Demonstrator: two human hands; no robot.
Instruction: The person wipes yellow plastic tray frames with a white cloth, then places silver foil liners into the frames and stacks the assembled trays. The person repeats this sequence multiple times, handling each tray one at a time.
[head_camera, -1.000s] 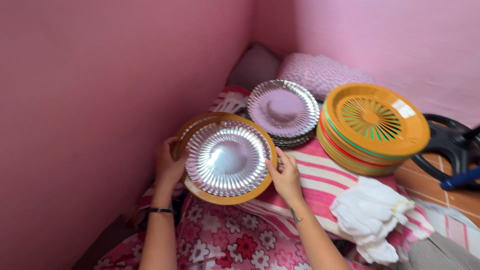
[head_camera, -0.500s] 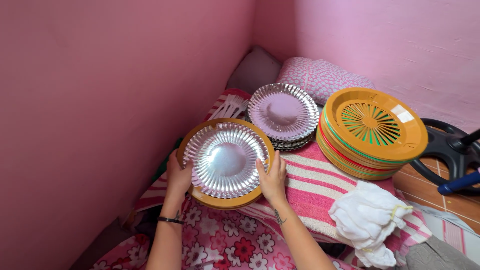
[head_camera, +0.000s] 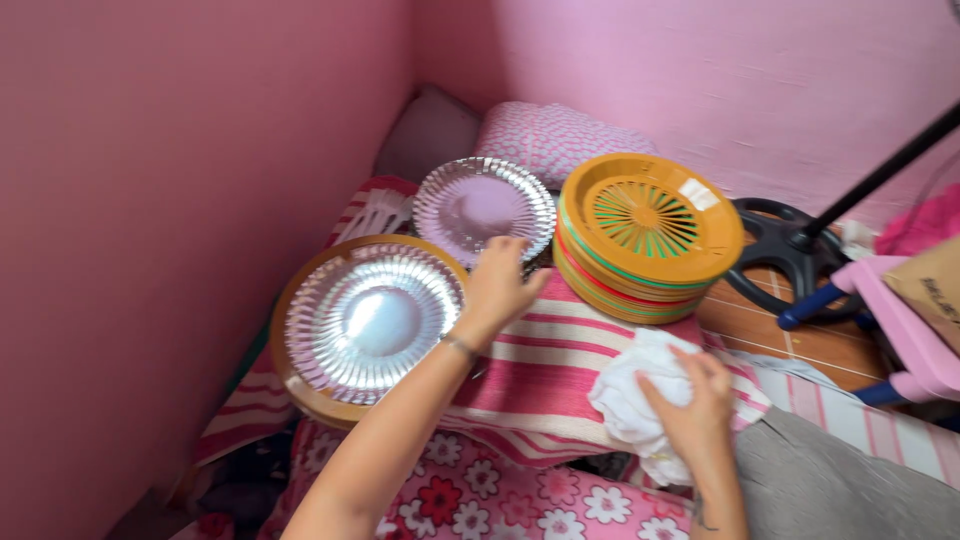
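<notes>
Left hand (head_camera: 497, 285) off silver plate in orange holder (head_camera: 368, 322), now reaching open-fingered to rim of silver plate stack (head_camera: 478, 203) at bed's far edge. Right hand (head_camera: 692, 400) moved away, now gripping white cloth (head_camera: 630, 400) on striped blanket (head_camera: 560, 370).

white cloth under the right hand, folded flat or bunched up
Bunched up. The white cloth sits as a crumpled lump with loose folds on the striped fabric, the right hand pressing on it.

Foil plate (head_camera: 372, 320) left of holder stack (head_camera: 648, 232)
</notes>
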